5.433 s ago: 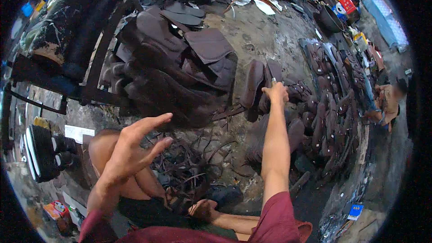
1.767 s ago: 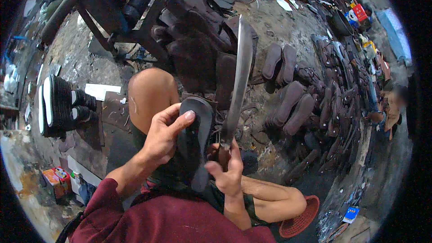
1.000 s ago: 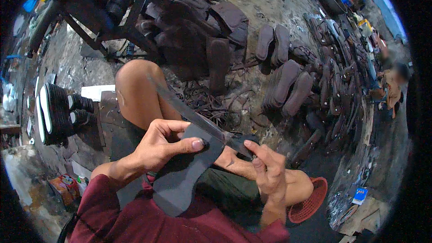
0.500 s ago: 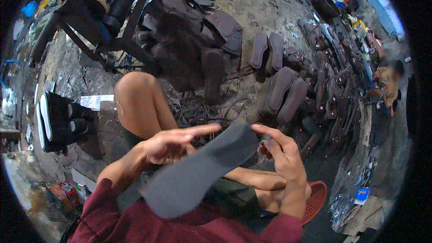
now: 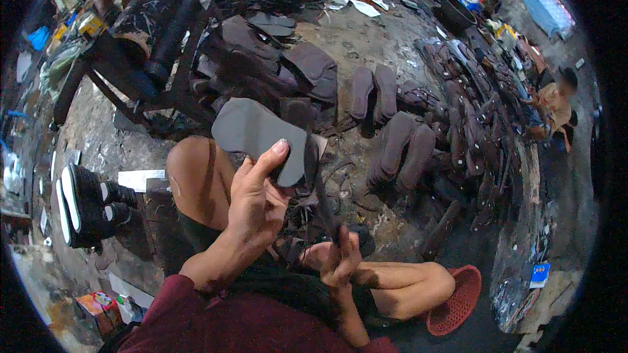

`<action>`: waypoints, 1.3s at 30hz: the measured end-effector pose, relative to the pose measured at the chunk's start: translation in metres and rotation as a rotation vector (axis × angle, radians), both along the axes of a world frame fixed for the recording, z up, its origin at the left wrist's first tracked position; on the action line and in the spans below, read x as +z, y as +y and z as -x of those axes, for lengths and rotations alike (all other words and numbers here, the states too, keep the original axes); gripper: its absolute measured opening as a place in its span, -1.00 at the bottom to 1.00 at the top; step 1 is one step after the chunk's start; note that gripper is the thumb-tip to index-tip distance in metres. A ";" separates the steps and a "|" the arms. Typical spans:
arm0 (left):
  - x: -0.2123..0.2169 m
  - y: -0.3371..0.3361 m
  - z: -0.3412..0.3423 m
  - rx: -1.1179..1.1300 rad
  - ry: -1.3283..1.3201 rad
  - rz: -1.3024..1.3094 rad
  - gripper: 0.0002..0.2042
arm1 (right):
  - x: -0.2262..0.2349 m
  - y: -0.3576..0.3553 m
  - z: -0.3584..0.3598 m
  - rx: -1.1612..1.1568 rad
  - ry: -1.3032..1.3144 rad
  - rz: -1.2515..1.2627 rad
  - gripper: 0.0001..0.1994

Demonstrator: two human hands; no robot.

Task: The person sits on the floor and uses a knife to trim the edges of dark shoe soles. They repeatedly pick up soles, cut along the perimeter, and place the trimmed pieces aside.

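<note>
A grey shoe sole (image 5: 252,127) is raised over my bent knee, its wider end toward the upper left. My left hand (image 5: 258,193) grips the narrower end, thumb pressed flat on the grey face and fingers underneath. From beside that end a thin dark strip (image 5: 324,199) runs down toward me; whether it is joined to the sole I cannot tell. Lower and to the right, my right hand (image 5: 340,261) is closed on the strip's near end. Its fingers are partly in shadow.
Stacked dark soles (image 5: 392,147) stand right of centre, with a smaller pair (image 5: 373,91) behind. Rows of dark soles (image 5: 468,111) cover the right side. Dark sheets (image 5: 255,52) lie beyond my knee. Black shoes (image 5: 82,202) are at left, a red basket (image 5: 458,301) at lower right.
The sole has turned and moved away from my body, up and to the left. My left hand now grips it with the thumb on top. My right hand has moved down, holding a dark strip.
</note>
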State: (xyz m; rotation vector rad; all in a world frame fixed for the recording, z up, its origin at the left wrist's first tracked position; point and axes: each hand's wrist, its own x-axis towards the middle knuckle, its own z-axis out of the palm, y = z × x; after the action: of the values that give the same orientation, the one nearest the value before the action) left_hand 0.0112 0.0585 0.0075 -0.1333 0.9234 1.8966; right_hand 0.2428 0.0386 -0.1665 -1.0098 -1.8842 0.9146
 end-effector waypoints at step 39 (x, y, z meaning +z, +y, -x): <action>-0.028 -0.081 0.007 -0.097 0.135 0.356 -0.67 | 0.072 0.011 0.032 0.374 -0.254 0.257 -0.69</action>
State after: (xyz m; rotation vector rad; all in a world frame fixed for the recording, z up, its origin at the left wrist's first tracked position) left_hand 0.0045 -0.0230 -0.0207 -0.1709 1.3314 1.6529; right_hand 0.2113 0.0499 -0.0941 -0.9742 -2.2600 1.3245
